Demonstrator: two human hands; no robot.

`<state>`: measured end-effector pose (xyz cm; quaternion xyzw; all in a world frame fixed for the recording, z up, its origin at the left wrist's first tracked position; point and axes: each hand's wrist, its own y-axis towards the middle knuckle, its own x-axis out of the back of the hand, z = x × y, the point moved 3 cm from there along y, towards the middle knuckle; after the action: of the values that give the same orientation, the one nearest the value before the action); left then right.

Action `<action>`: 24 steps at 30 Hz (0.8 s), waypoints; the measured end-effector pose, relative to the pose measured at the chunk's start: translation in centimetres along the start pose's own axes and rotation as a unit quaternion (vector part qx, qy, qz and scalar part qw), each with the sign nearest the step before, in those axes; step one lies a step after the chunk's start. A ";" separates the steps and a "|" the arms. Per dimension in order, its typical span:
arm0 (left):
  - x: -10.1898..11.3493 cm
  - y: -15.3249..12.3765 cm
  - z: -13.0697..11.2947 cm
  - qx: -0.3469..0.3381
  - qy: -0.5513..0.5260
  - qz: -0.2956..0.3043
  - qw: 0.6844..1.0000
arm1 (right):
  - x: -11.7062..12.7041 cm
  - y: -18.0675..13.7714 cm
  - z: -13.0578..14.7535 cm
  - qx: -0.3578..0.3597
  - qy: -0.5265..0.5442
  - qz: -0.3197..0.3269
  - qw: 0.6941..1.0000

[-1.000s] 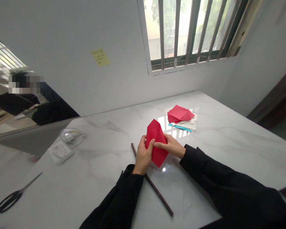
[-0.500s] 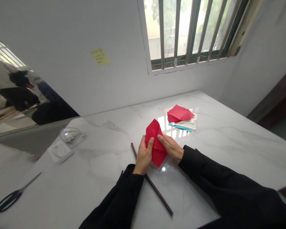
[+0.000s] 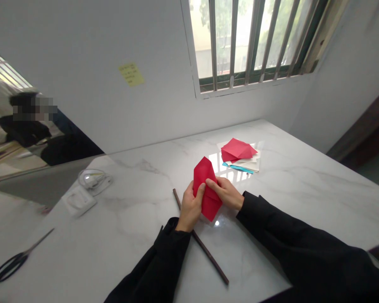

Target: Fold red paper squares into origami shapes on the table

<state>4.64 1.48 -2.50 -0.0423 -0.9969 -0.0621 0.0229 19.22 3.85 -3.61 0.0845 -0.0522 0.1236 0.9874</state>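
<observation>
A folded sheet of red paper (image 3: 204,169) is held up over the table between both hands. My left hand (image 3: 191,206) grips its left edge, the thumb pressed on the front and the fingers hidden behind. My right hand (image 3: 225,192) pinches the right side, its thumb lying on the fold near the middle, close to the left thumb. Beneath my left wrist a thin dark brown stick (image 3: 210,256) lies slantwise on the marble-patterned table (image 3: 129,244).
Beyond my right hand lies a pile of red folded paper (image 3: 238,149), cream sheets and a blue strip (image 3: 238,168). Black-handled scissors (image 3: 19,259) rest at the far left. Behind them are a white box (image 3: 78,201) and a coiled cable (image 3: 93,179). A barred window (image 3: 240,46) is above.
My right thumb has shifted slightly left across the red paper, nearer to the left thumb. Both hands keep their hold, and the paper stays in almost the same place.
</observation>
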 end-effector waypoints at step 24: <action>-0.3 -0.2 0.1 0.079 -0.166 -0.030 0.982 | 0.3 0.4 -0.5 -0.032 0.115 0.015 0.993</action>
<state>4.97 1.28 -2.66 -0.0206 -0.9894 0.0236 -0.1418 19.39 4.42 -4.00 0.0374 0.0561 0.1458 0.9870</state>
